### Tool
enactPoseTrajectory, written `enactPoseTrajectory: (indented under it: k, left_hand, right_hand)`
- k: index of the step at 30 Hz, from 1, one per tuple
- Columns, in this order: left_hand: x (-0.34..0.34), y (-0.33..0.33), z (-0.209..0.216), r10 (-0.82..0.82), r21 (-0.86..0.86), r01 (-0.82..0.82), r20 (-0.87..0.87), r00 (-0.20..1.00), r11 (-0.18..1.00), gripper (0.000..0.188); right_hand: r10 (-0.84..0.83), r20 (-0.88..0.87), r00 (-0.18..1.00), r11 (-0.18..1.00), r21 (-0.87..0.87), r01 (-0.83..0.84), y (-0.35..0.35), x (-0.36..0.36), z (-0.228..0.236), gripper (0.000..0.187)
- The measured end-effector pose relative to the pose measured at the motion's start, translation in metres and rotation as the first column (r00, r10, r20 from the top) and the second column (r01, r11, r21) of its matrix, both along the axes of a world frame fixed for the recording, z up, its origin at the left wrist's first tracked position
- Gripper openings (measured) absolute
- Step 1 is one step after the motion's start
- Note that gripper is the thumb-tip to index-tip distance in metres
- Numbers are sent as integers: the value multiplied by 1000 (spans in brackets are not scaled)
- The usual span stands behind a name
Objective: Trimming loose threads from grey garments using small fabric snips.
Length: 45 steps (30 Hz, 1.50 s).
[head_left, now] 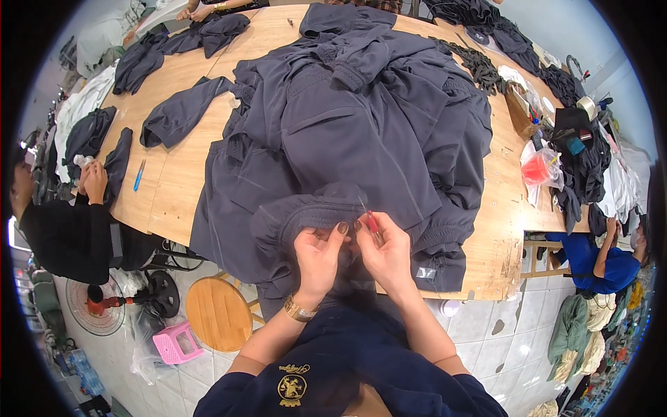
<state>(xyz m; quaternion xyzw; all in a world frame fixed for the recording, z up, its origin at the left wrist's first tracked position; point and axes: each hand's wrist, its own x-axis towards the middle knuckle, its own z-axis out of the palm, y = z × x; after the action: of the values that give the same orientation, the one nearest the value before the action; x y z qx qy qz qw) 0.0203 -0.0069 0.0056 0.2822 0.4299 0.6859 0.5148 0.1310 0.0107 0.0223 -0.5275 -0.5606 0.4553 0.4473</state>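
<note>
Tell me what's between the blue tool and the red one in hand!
The head view shows tabletop, then piled dark grey garments, between the blue tool and red tool.

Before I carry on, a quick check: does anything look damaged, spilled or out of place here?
Dark irregular patches mark the pale floor tiles, lower right: chips or stains, I cannot tell. The near right corner of the table looks scuffed.

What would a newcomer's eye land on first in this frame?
The heap of dark grey garments sprawled across the middle of the wooden table. At its near side, the left hand pinches a gathered edge while the right hand holds a small red tool. At lower left, a pink stool stands out.
</note>
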Motion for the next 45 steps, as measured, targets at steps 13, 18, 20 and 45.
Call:
enactPoseTrajectory:
  k: [13, 18, 20, 45]
  left_hand:
    - [-1, -2, -3, -60, -8, 60, -5, 998, 998, 10]
    - [4, -4, -6, 23, 47, -13, -221, 975, 999, 16]
    - [6, -7, -5, 55, 56, -39, -321, 946, 998, 18]
    - [-15, 3, 0, -133, -16, 139, 200, 971, 990, 18]
  right_hand:
    - [-28, -355, 934, 991, -131, -20, 0, 1, -10, 9]
    - [-15, -106, 994, 998, -63, 8, -2, -1, -11, 10]
    - [-24, 110, 994, 998, 60, 18, -2, 1, -16, 9]
    - [-19, 451, 892, 874, 441, -205, 6, 31, -11, 25]
